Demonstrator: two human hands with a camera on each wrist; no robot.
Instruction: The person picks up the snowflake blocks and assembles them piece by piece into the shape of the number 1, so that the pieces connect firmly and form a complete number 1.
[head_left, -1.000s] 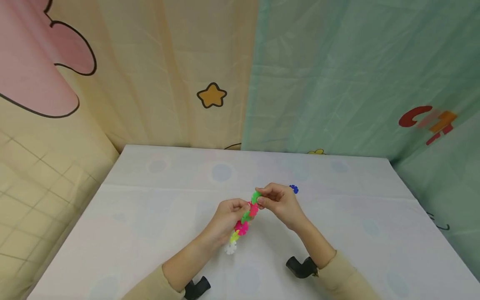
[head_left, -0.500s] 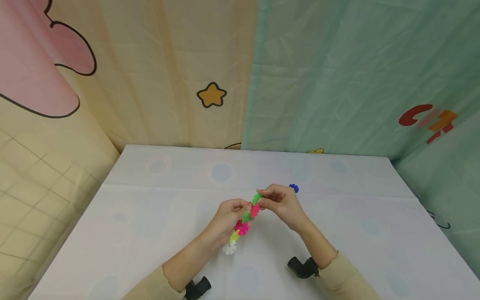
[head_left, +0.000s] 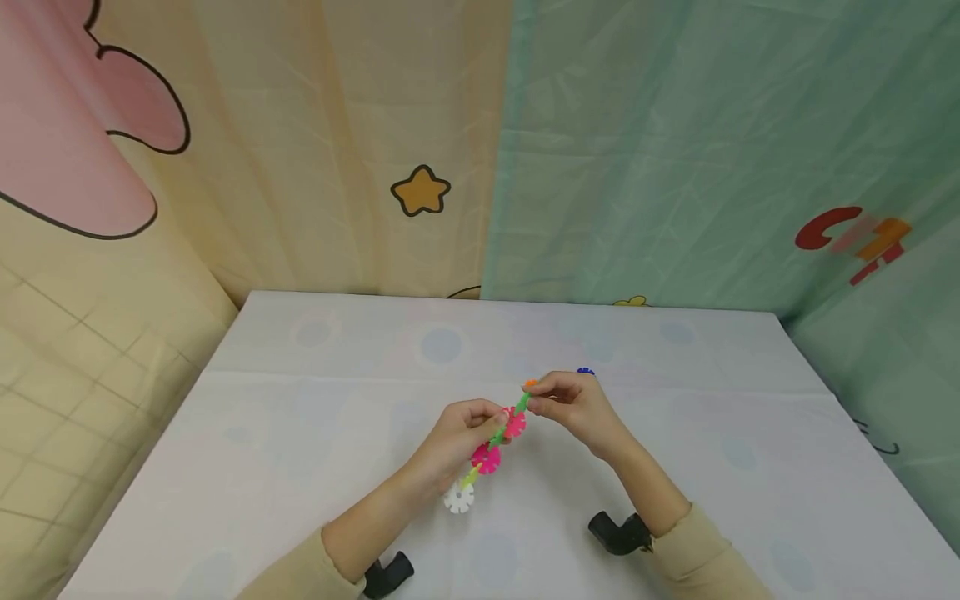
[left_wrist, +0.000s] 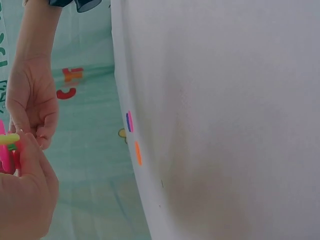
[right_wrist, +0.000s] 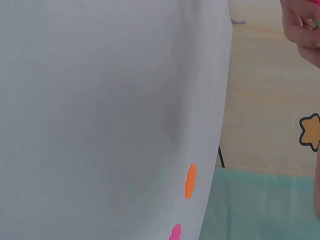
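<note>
In the head view a chain of snowflake discs (head_left: 486, 459) slants between my two hands above the table. From its lower end it runs white, yellow, pink, green, pink, green. My left hand (head_left: 462, 437) pinches the chain near its middle, thumb on top, partly covering a green disc. At the upper end my right hand (head_left: 577, 410) pinches the top green disc (head_left: 522, 403) between thumb and fingers. The left wrist view catches a yellow disc (left_wrist: 9, 139) edge-on beside the left hand.
Behind the right hand an orange disc (right_wrist: 190, 181) lies on the white-covered table (head_left: 337, 442). A blue disc (head_left: 586, 372) lies there too, next to a pink one (left_wrist: 131, 121). Black wrist mounts (head_left: 618, 533) hang below both forearms. Printed curtains (head_left: 645, 150) close off the back and sides.
My right hand has shifted slightly right, drawing the upper green disc along and tilting the chain. An orange disc now shows at the right fingertips; the blue one is more covered.
</note>
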